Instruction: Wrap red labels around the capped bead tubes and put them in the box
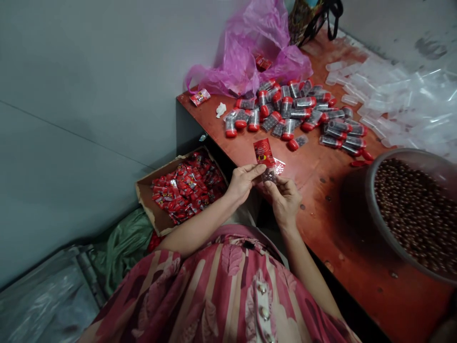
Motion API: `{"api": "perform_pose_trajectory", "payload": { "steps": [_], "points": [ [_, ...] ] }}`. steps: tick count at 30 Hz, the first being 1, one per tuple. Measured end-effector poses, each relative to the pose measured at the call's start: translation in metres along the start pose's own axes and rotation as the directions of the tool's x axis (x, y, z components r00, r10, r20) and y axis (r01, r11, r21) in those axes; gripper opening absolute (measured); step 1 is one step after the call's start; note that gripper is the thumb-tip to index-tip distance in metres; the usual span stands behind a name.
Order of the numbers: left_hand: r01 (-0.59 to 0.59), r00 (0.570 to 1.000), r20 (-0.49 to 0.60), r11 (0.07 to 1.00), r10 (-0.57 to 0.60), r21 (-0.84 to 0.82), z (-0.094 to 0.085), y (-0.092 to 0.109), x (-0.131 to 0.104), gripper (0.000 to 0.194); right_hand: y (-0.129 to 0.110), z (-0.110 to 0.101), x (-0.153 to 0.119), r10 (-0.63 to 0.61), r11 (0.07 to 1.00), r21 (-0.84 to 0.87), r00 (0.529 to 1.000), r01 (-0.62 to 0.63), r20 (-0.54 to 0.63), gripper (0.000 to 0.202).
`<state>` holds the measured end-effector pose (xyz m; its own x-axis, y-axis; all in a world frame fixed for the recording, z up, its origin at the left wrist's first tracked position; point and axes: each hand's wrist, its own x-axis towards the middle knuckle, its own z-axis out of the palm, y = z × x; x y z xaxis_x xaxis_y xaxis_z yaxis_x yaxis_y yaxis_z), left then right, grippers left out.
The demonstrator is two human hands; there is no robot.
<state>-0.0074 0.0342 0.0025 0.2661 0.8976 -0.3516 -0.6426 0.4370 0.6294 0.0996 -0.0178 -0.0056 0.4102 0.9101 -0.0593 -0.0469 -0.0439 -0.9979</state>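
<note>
Over the table's near edge, my left hand [244, 183] pinches a red printed plastic wrapper [263, 152] between thumb and fingers. Small dark brown balls [269, 175] show through clear plastic at the wrapper's lower end; I cannot tell whether a tube lies inside it. My right hand [285, 200] is closed on that lower end, thumb against the clear plastic. Just beyond my hands lies a pile of clear tubes [286, 107] with red caps, filled with dark balls. A single capped tube [297, 142] rests nearest the wrapper.
Left of the orange-red table [317, 200], an open cardboard box [146, 205] holds many red-wrapped pieces. A large tub [373, 190] of brown balls stands at right. Clear empty tubes [410, 100] are heaped behind it. A pink plastic bag [243, 52] lies at the back against the wall.
</note>
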Motion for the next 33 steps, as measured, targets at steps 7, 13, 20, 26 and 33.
{"api": "perform_pose_trajectory", "payload": {
  "steps": [7,13,20,26,33],
  "points": [
    [0.028,0.999,0.023,0.999,-0.027,-0.019,0.0,0.003,-0.002,0.032,-0.002,0.0,-0.001,0.169,0.978,0.102,0.975,-0.184,0.143,0.024],
    [0.003,1.0,-0.025,1.0,-0.003,0.001,0.001,-0.003,-0.001,0.033,0.008,0.0,-0.008,-0.024,0.994,-0.106,0.999,0.026,0.021,0.025],
    [0.044,0.998,-0.042,0.999,-0.044,-0.007,0.003,-0.01,-0.017,0.032,0.004,0.005,-0.007,0.132,0.98,0.13,0.983,-0.149,0.131,0.023],
    [0.071,0.996,0.049,0.996,-0.069,-0.05,-0.002,-0.014,-0.023,0.027,0.004,0.002,0.003,0.12,0.981,0.134,0.98,-0.142,0.159,0.031],
    [0.087,0.996,-0.016,0.981,-0.091,-0.171,-0.039,-0.002,-0.038,0.027,-0.004,0.013,0.017,0.128,0.986,0.039,0.893,-0.16,0.431,0.042]
  ]
}}
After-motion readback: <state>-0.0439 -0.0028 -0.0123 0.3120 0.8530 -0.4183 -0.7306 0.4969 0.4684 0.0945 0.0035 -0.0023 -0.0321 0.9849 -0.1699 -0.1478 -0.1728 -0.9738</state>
